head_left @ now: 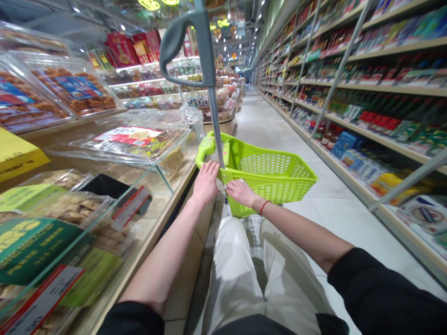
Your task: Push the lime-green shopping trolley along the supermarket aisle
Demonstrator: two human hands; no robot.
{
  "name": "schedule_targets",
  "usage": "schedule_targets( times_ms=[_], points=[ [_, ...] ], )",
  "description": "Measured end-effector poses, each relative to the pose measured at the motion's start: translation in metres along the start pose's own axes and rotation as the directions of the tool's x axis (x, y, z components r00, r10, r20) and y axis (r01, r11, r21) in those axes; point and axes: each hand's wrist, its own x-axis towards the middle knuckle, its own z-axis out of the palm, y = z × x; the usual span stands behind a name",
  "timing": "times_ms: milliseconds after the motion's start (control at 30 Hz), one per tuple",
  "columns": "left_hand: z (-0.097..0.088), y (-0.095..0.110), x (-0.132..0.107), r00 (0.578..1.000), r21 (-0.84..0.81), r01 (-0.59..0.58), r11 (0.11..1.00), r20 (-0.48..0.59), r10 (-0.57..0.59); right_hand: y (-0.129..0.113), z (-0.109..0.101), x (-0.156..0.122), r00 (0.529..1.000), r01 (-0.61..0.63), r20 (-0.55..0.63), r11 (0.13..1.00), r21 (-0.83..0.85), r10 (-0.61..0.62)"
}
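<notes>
A lime-green plastic shopping basket [279, 174] stands on the aisle floor in front of my legs. Its grey telescopic pull handle [199, 51] rises up toward the camera on a thin metal rod. My left hand [206, 182] lies on the basket's near rim, left of the rod's base, fingers curled over the edge. My right hand [240, 192], with a red string round the wrist, is closed on the rim just right of the rod's base. The basket looks to hold nothing.
On the left a glass-fronted counter [139, 200] holds clear boxes of pastries [132, 142] and price tags. On the right long shelves [366, 121] carry bottles and packets. A pale tiled aisle [258, 116] runs ahead between them.
</notes>
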Motion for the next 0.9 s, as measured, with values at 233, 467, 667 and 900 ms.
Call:
schedule_targets(
  times_ms=[233, 467, 667, 900],
  points=[
    [-0.001, 0.002, -0.001, 1.0, 0.003, 0.007, 1.0, -0.004, -0.007, 0.004, -0.031, 0.023, 0.913, -0.269, -0.249, 0.936, 0.229, 0.323],
    [-0.003, 0.003, -0.001, 1.0, 0.004, 0.012, 1.0, 0.0, -0.012, 0.001, -0.043, 0.067, 0.739, -0.585, -0.089, 0.703, 0.405, 0.667],
    [-0.002, 0.004, -0.001, 1.0, 0.014, 0.014, 1.0, -0.01, -0.014, -0.011, -0.023, 0.031, 0.78, -0.449, -0.197, 0.75, 0.485, 0.594],
    [-0.002, 0.004, 0.0, 1.0, 0.016, 0.017, 1.0, -0.012, -0.017, -0.007, -0.026, 0.052, 0.712, -0.418, -0.239, 0.672, 0.611, 0.66]
  ],
)
